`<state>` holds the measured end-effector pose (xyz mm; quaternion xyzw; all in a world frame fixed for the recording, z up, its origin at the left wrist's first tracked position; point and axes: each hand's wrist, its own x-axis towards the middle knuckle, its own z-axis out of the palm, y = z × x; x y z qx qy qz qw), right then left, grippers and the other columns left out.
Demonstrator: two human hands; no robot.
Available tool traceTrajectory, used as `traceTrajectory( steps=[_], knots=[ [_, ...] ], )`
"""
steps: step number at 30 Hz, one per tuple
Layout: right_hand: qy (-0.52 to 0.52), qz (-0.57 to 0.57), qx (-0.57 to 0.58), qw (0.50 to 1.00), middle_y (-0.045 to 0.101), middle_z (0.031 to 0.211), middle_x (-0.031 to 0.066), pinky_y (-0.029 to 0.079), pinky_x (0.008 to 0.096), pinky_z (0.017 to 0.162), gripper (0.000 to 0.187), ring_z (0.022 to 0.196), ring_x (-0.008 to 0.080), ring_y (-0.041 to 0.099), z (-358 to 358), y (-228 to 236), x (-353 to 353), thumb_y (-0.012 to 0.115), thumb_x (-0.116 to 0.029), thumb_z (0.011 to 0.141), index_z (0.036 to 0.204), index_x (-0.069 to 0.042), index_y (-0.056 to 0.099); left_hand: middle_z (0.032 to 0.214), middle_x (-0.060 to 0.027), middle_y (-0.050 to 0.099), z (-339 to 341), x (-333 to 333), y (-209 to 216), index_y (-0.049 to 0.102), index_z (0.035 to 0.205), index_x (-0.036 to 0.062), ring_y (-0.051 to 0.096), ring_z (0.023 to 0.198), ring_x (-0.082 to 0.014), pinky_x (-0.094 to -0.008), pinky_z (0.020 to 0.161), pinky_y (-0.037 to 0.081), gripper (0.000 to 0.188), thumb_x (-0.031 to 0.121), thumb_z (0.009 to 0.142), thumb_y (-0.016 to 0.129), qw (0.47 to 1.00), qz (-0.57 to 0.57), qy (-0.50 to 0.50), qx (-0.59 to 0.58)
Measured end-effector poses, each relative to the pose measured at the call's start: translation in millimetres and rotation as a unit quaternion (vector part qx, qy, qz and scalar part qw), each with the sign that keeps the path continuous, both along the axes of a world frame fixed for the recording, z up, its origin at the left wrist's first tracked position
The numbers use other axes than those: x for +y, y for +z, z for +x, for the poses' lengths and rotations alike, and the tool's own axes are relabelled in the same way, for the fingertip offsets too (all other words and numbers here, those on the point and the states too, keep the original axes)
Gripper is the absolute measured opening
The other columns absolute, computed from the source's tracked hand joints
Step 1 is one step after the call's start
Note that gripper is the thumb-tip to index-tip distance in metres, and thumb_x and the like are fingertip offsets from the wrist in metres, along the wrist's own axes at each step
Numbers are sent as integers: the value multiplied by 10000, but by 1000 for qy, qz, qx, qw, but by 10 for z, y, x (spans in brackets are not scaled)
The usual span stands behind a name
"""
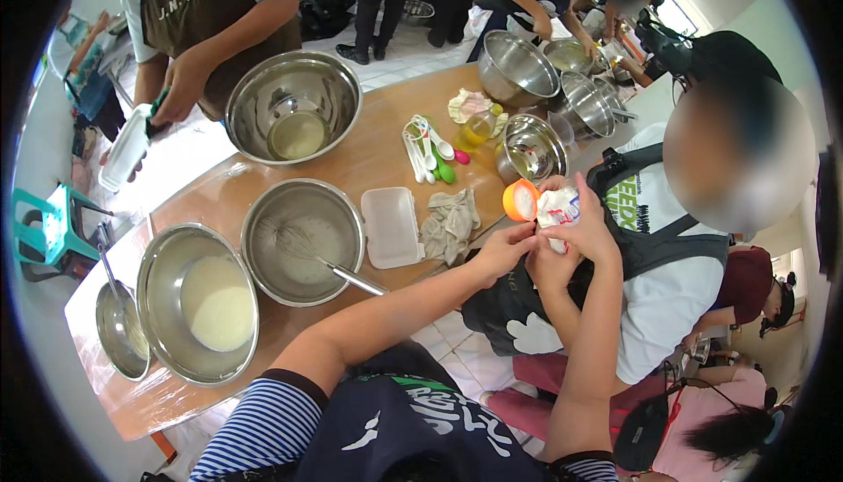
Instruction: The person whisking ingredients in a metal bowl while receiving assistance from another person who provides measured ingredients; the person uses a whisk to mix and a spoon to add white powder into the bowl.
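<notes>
My left hand (502, 252) reaches right, with its fingers pinched together just below an orange measuring cup (521, 200). White contents fill the cup; the grip on its handle is hidden. My right hand (595, 227) is closed round the side of a small white plastic bag (557, 207) with coloured print, next to the cup. A co-worker's hand (551, 269) comes up from below and meets the underside of the bag, between my two hands. What my left fingers hold, if anything, cannot be seen.
On the wrapped table stand a steel bowl with a whisk (303, 243), a bowl of pale batter (215, 302) and a bowl of clear liquid (299, 135). A plastic container (392, 227), a crumpled cloth (450, 223), measuring spoons (428, 150) and an oil bottle (477, 131) lie nearer my hands.
</notes>
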<state>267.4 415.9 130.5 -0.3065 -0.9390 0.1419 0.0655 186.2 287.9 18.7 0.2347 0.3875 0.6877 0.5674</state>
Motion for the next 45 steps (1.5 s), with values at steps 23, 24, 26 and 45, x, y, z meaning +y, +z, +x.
traceTrajectory(
  steps=[23, 24, 26, 45],
  knots=[
    [85, -196, 77, 974, 560, 916, 53, 417, 277, 789, 382, 869, 184, 544, -182, -320, 361, 728, -9, 512, 852, -12, 554, 1050, -53, 581, 255, 364, 94, 533, 1133, 42, 548, 943, -136, -261, 818, 430, 274, 123, 872, 508, 941, -40, 147, -303],
    [80, -198, 74, 974, 562, 915, 53, 417, 273, 791, 379, 868, 183, 545, -182, -321, 368, 727, -6, 512, 850, -9, 554, 1062, -57, 577, 254, 368, 103, 530, 1136, 40, 545, 960, -140, -263, 834, 426, 274, 119, 876, 499, 941, -47, 143, -302],
    [64, -209, 69, 973, 564, 919, 54, 416, 267, 797, 373, 869, 182, 546, -166, -320, 375, 724, 0, 513, 845, -4, 554, 1054, -57, 579, 251, 366, 117, 532, 1129, 41, 547, 954, -140, -266, 830, 428, 268, 127, 877, 497, 941, -39, 132, -310],
    [27, -225, -22, 974, 552, 1070, 127, 403, 285, 869, 475, 996, 208, 525, -157, -117, 206, 648, 14, 616, 1074, 54, 526, 1079, -53, 555, 225, 318, 186, 454, 1200, 54, 525, 976, -143, -289, 844, 415, 356, 206, 883, 508, 933, -11, 94, -348]
  ],
)
